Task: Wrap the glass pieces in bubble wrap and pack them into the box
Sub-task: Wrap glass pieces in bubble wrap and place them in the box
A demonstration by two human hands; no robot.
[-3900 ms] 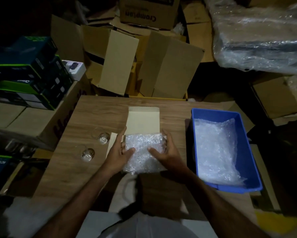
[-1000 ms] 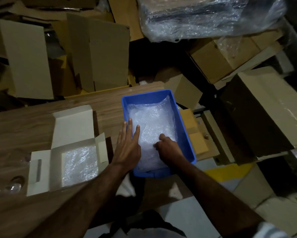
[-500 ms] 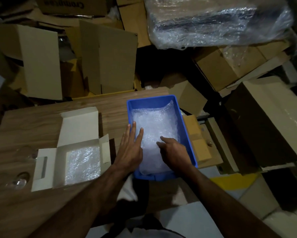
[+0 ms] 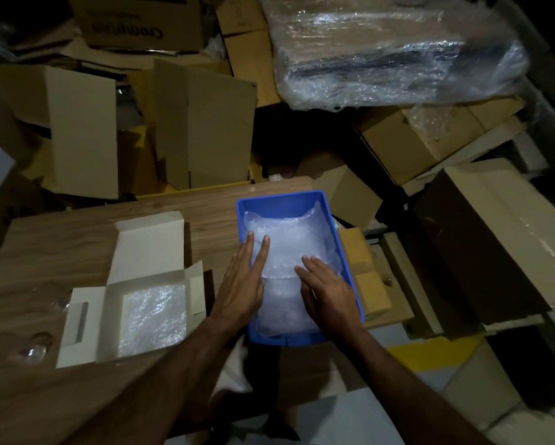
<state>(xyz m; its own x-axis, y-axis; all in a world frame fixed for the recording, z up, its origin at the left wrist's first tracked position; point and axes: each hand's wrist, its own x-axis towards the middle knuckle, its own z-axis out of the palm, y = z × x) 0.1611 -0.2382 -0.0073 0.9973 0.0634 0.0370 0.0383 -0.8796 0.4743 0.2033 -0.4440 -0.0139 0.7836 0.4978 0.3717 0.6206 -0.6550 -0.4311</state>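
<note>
A blue plastic bin [image 4: 279, 200] stands on the wooden table [image 4: 61, 239] and holds sheets of bubble wrap [image 4: 292, 239]. My left hand [image 4: 242, 285] lies flat on the wrap at the bin's left side, fingers spread. My right hand [image 4: 325, 289] rests on the wrap at the right, fingers loosely bent. To the left sits a small white cardboard box [image 4: 90, 319], flaps open, with a bubble-wrap piece [image 4: 152, 317] lying inside. A clear glass piece [image 4: 33, 348] lies on the table at the far left; a second faint one [image 4: 62, 301] sits by the box's flap.
Brown cartons [image 4: 202, 123] are stacked behind the table. A large bundle in clear plastic film [image 4: 398, 49] lies at the upper right. More cartons [image 4: 494, 239] crowd the floor to the right of the bin. The table's near edge is just under my forearms.
Both hands left the white box, where they were pressing bubble wrap, and went into the blue bin. Over the last second both hands have slid a little farther up the wrap.
</note>
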